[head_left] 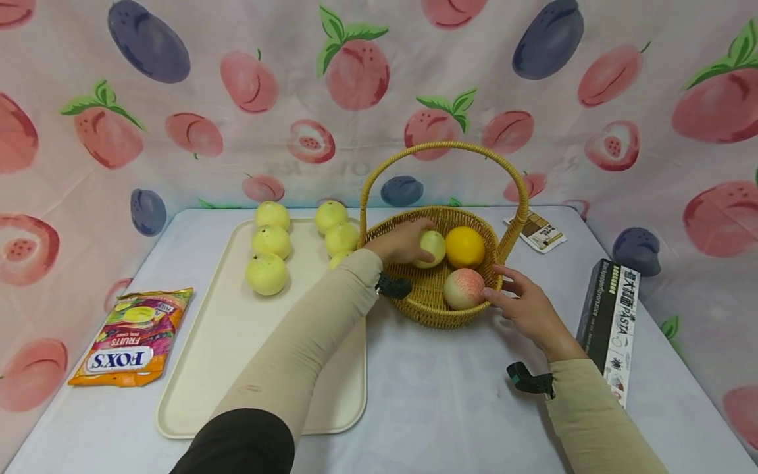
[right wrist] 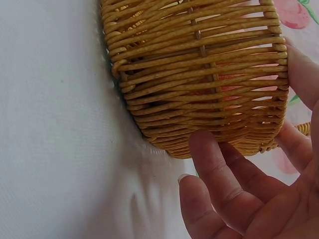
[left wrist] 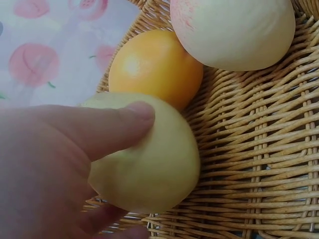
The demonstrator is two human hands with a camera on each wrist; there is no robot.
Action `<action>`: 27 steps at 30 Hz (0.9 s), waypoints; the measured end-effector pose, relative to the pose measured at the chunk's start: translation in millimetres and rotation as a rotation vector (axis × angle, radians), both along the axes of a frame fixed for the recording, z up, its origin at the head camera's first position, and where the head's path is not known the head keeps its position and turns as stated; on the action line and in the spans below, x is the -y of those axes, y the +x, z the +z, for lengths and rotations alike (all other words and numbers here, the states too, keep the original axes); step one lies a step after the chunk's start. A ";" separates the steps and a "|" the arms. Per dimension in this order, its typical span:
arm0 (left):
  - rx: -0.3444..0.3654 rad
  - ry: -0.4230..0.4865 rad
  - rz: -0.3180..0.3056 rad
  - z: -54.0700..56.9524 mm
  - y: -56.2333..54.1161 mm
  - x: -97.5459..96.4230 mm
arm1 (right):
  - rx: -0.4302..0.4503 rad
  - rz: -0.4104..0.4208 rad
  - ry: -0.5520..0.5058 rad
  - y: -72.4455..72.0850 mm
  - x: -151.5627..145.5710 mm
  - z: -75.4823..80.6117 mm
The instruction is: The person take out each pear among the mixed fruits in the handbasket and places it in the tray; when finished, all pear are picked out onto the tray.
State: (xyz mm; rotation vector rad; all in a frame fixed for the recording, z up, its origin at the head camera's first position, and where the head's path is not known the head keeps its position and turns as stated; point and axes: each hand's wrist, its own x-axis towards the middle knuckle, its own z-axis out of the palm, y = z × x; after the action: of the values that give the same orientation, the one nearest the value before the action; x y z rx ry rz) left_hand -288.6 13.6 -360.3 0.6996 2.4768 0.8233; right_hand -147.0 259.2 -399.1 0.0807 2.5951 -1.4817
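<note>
A wicker basket [head_left: 435, 317] with a tall arched handle stands upright right of centre in the head view. My left hand [head_left: 401, 243] reaches inside and grips a round yellow-green fruit [left wrist: 164, 164], thumb laid across its top in the left wrist view. Right beside that fruit is an orange [head_left: 464, 247]. A pink-and-cream peach [head_left: 463, 289] lies in the basket's near right part. At the basket's right side, my right hand [head_left: 527, 306] holds the rim, thumb over the edge and fingertips against the woven outer wall [right wrist: 199, 94].
A cream tray [head_left: 207, 388] carries several more yellow-green fruits [head_left: 266, 273] in two rows, under my left forearm. Left of it lies a Fox's candy bag [head_left: 131, 339]. A pasta box [head_left: 610, 329] sits at the right, a small packet [head_left: 535, 232] behind the basket. Patterned cloth hangs behind.
</note>
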 end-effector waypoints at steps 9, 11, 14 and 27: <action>0.049 -0.002 -0.030 -1.0 0.1 0.1 | 0.003 0.002 0.005 0.9 0.9 0.6; 0.048 -0.001 -0.026 -1.1 0.1 0.0 | 0.004 0.001 0.003 1.1 0.8 0.8; 0.046 0.009 -0.008 -1.0 1.4 0.8 | 0.010 0.001 0.000 1.1 0.9 0.2; -0.104 0.011 -0.075 13.0 11.0 6.2 | 0.008 0.009 0.006 0.4 0.1 2.0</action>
State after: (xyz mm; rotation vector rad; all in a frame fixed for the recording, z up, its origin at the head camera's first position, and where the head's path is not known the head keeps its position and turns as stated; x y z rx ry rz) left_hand -277.6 7.4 -347.2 0.8537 2.5219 0.7917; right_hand -146.6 259.2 -397.2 0.0749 2.5904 -1.4673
